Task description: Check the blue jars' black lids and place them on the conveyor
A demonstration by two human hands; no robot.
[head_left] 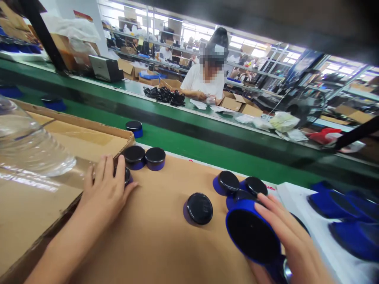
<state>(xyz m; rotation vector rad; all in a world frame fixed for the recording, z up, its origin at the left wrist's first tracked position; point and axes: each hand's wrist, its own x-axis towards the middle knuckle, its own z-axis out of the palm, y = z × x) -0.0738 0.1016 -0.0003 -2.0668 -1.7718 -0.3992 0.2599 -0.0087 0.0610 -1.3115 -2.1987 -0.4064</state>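
My left hand lies over a small blue jar with a black lid by the corner of a cardboard box, fingers closed around it. Two more black-lidded blue jars stand touching just beyond it. My right hand grips a larger blue jar tipped on its side, black face toward me. A single jar sits between my hands, and a cluster of jars lies just behind the held one.
A clear plastic bottle lies on the box at left. A green conveyor belt carries another jar. Across it a person in a white shirt works beside a pile of black parts. Blue trays sit at right.
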